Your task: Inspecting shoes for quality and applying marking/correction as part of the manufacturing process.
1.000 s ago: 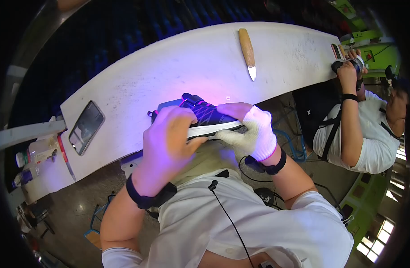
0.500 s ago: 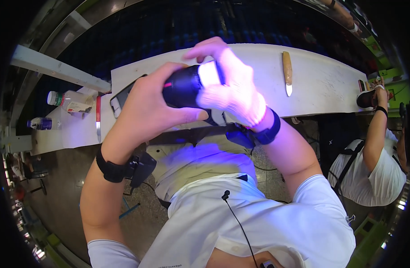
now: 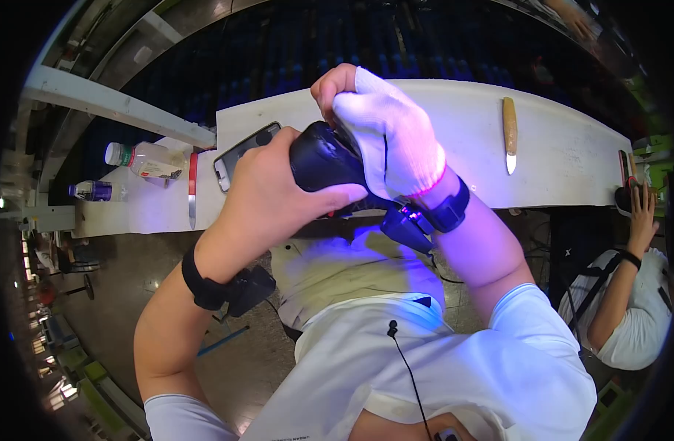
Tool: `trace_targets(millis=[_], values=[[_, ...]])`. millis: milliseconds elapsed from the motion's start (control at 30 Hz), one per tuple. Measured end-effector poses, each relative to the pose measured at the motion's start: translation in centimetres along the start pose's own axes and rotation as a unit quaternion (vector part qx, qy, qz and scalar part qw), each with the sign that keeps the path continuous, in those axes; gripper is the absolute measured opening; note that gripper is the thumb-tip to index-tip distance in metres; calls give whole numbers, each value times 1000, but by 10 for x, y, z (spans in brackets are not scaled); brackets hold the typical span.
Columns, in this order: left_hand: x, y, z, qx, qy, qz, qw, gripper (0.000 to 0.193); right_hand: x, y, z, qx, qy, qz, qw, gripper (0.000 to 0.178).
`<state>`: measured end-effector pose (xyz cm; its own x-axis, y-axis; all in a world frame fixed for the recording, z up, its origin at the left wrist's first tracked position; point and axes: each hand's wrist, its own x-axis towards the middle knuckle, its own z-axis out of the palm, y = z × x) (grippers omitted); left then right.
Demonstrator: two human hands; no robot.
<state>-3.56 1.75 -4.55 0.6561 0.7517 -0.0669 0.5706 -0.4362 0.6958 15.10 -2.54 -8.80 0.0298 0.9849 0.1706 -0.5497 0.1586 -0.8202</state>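
Observation:
A black, rounded, shoe-like item [image 3: 322,158] is held in front of me above the table's near edge; its exact kind does not show. My left hand [image 3: 278,173] wraps its left side, thumb along the near side. On its right end, my right hand [image 3: 392,125] is closed, in a white glove that leaves the fingertips bare; its thumb is hidden. Violet light falls on the glove and my trousers. Just beyond my left hand lies a phone [image 3: 238,156]. A wooden-handled knife [image 3: 510,132] rests to the right, its blade toward me.
A red-handled knife [image 3: 193,187] lies on the white table [image 3: 454,176] at the left, beside a clear bottle with a green band [image 3: 153,162] and a purple-labelled bottle [image 3: 94,191]. A pale beam [image 3: 124,114] crosses behind them. At far right, a co-worker's hand [image 3: 640,213] touches a dark item.
The item has been tilted and turned in my hands, and the red mark on its side is out of sight. My right hand has rolled over, showing the glove's back.

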Motion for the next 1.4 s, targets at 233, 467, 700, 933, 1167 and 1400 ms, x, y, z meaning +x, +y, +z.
trace_targets(millis=[233,467,700,933,1167,1400], values=[[38,50,9,169,-66,77,980,74,-17,-36,-33,-236,-3,-70,969,19],[48,96,47,249,-123,218,936,89,-72,-55,-56,-223,109,-104,963,63],[19,98,47,316,-112,363,870,80,-132,-65,-54,-423,-22,-111,899,71],[-25,42,-17,-82,-230,157,957,112,-141,12,-52,-574,26,-90,813,93],[-103,-34,39,-293,47,-106,949,65,-118,53,-56,-568,-54,-95,816,90],[-90,-38,36,-285,95,-20,953,48,-118,61,-53,-588,-36,-108,801,90]])
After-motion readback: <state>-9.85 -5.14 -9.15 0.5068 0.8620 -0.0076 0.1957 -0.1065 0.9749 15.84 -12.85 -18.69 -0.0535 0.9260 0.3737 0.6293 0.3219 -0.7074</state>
